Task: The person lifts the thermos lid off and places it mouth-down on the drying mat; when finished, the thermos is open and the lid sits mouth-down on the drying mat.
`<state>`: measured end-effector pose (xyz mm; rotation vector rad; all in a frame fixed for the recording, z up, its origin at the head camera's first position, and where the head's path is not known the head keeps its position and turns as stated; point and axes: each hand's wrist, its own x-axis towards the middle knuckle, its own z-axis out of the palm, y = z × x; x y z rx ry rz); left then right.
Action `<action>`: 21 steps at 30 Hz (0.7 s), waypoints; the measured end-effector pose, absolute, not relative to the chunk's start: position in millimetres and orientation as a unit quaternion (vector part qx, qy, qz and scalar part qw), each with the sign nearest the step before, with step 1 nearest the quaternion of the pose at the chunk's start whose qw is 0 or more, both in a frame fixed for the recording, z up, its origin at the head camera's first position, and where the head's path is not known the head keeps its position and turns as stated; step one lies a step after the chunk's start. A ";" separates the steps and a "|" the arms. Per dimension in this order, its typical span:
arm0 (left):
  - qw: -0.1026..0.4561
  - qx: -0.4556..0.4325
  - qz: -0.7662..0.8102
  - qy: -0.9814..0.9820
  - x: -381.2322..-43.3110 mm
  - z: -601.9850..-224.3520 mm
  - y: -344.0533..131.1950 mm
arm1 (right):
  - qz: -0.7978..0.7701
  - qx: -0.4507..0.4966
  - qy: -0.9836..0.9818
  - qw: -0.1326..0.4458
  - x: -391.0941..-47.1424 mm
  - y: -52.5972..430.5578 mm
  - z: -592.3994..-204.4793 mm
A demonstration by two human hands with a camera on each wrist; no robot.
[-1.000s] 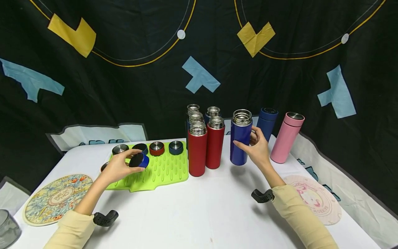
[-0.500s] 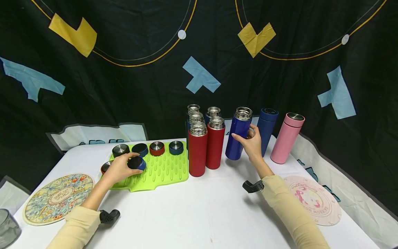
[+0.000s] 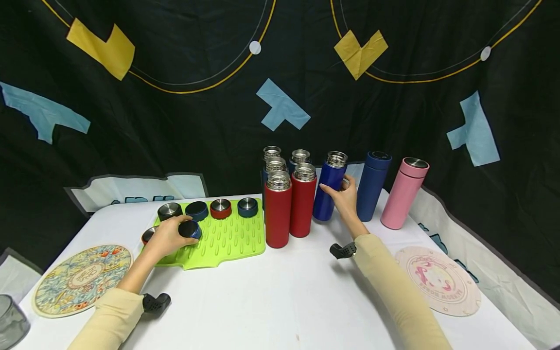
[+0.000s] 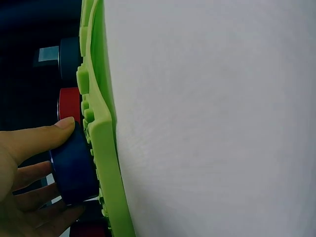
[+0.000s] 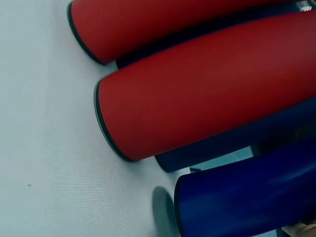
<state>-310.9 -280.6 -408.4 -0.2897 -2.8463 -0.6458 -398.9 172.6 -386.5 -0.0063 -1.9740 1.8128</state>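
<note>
My left hand (image 3: pixel 168 238) pinches a blue bottle lid (image 3: pixel 190 229) between thumb and fingers at the green ridged mat (image 3: pixel 236 238). In the left wrist view the lid (image 4: pixel 74 165) is on edge of the mat's ridges, seemingly touching them. Around it on the mat are several other lids, including a red lid (image 3: pixel 220 209) and a dark blue lid (image 3: pixel 247 207). My right hand (image 3: pixel 344 199) grips a lidless, glossy blue bottle (image 3: pixel 324 201) around its body. Its base (image 5: pixel 185 207) casts a shadow close by; whether it touches the table is unclear.
Two lidless red bottles (image 3: pixel 277 214) stand left of the blue one, with several dark blue bottles behind. A capped navy bottle (image 3: pixel 372 189) and a pink bottle (image 3: pixel 402 197) stand at right. Round mats (image 3: pixel 83 282) and a glass (image 3: pixel 10 321) lie farther out.
My right hand has carried the blue bottle left and back, toward the red bottles, and it now stands straighter. My left hand has lowered the blue lid slightly leftward onto the mat.
</note>
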 end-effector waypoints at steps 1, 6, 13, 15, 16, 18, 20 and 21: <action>0.104 -0.100 -0.218 -0.965 -311.4 -408.9 -280.8 | 0.656 -0.002 -0.719 0.230 -401.5 172.0 -387.9; 0.099 -0.102 -0.218 -0.966 -312.5 -409.1 -280.8 | 0.645 -0.002 -0.729 0.228 -410.8 168.8 -394.0; 0.080 -0.105 -0.215 -0.968 -314.2 -406.4 -279.1 | 0.634 0.017 -0.741 0.219 -416.4 166.5 -398.6; 0.075 -0.108 -0.214 -0.968 -315.3 -405.8 -279.2 | 0.629 0.025 -0.747 0.215 -416.8 165.8 -398.5; 0.073 -0.109 -0.213 -0.968 -315.9 -405.6 -279.3 | 0.626 0.029 -0.750 0.212 -417.2 165.8 -398.5; 0.071 -0.113 -0.212 -0.968 -316.5 -404.7 -279.5 | 0.614 0.032 -0.760 0.210 -417.6 165.7 -398.3; 0.070 -0.116 -0.211 -0.968 -316.9 -404.5 -280.0 | 0.603 0.032 -0.770 0.207 -417.0 165.9 -398.0; 0.070 -0.117 -0.212 -0.968 -316.7 -404.5 -280.2 | 0.599 0.033 -0.773 0.206 -416.3 166.0 -397.7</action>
